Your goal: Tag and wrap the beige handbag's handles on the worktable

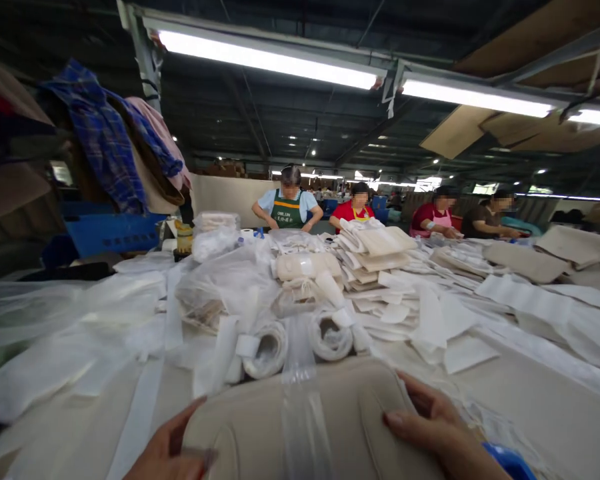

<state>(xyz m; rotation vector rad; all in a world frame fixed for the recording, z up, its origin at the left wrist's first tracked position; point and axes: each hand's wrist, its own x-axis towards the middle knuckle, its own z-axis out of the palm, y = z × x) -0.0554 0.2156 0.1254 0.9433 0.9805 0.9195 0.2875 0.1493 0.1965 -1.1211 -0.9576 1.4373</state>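
A beige padded cushion piece (260, 427) lies on the table right in front of me, with a clear plastic strip (303, 413) running across its middle. My left hand (173, 450) grips its left edge, thumb on top. My right hand (430, 420) holds the right edge, fingers curled around it and thumb pressed on the padded seam. Just beyond the cushion lie two rolls of white tape (267, 350) and clear plastic bags (230, 280).
The long table (530, 400) is covered with white strips, cut fabric pieces and stacks of beige pads (375, 247). Several people (287, 200) work on the far side. Clothes hang at the upper left above a blue crate (110, 232).
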